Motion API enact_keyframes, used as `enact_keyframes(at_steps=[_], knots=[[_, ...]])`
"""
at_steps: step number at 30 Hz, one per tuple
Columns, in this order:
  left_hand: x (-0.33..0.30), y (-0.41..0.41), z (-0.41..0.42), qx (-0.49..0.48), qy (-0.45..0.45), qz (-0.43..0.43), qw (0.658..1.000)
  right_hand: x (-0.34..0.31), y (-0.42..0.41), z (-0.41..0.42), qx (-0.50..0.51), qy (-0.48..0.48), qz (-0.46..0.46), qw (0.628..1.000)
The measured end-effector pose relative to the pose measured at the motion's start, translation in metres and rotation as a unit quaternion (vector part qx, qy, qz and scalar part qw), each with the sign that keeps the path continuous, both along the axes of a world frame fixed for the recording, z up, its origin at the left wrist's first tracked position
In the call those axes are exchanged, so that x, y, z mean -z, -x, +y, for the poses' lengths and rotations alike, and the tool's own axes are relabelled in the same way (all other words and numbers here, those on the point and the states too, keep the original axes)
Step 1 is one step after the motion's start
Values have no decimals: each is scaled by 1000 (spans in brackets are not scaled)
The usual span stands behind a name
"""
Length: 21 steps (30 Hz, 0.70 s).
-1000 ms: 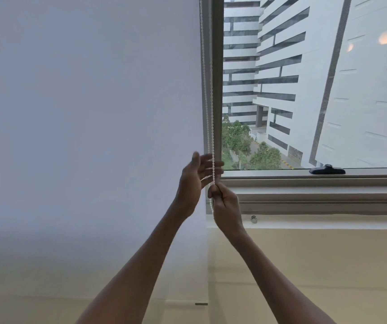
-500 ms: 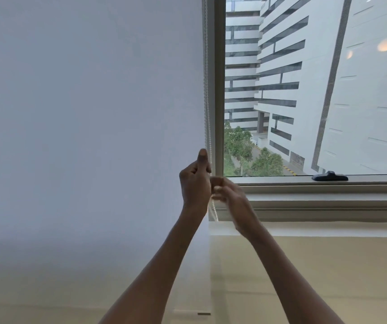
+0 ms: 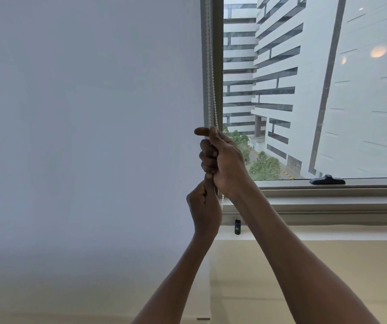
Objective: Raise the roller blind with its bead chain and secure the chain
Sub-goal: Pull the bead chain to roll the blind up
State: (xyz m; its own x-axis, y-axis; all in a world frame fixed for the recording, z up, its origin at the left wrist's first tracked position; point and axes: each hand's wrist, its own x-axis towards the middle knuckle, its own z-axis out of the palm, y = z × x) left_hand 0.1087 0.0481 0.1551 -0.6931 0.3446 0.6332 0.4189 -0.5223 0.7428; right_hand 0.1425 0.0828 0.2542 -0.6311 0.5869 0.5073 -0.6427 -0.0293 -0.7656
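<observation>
A window (image 3: 316, 90) looks out on pale high-rise buildings (image 3: 281, 66) and a few trees (image 3: 264, 167); below its sill (image 3: 328, 204) runs a cream wall (image 3: 328, 265). The white roller blind (image 3: 89, 125) hangs fully lowered over the neighbouring pane on the left, its bottom edge low in the view near the floor. The bead chain (image 3: 210, 66) drops as a doubled strand along the grey window frame (image 3: 217, 54), at the blind's right edge. The right hand (image 3: 225, 160) is uppermost, fingers curled tightly round the chain with the forefinger stretched out to the left. The left hand (image 3: 204, 206) sits directly beneath, touching it, closed in a fist on the same chain. A short length of chain shows below the right wrist. The stacked grip probably serves a hand-over-hand pull: one hand keeps tension while the other shifts. A small dark fitting (image 3: 237, 226) on the wall under the sill may be where the chain is secured; this cannot be confirmed. A black window handle (image 3: 327, 180) lies on the lower frame. No containers appear in view.
</observation>
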Motion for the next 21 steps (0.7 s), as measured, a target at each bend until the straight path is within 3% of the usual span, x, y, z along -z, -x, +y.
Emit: enact_keyframes(at_steps=[5, 11, 14, 16, 18, 21], knots=[[0, -1, 4, 39, 8, -1, 999, 1, 4, -4, 118, -60, -8, 991], [-32, 23, 6, 199, 54, -91, 974, 17, 2, 0, 289, -192, -8, 938], [-81, 41, 3, 320, 29, -141, 936, 41, -1, 3, 303, -209, -19, 930], [-113, 47, -1, 384, 43, -125, 914, 58, -1, 4, 285, -204, -35, 936], [-138, 41, -5, 421, 62, -94, 900, 71, 1, 3, 265, -188, -43, 945], [-149, 25, -2, 432, 25, -136, 891, 77, 5, 1, 252, -158, -49, 953]])
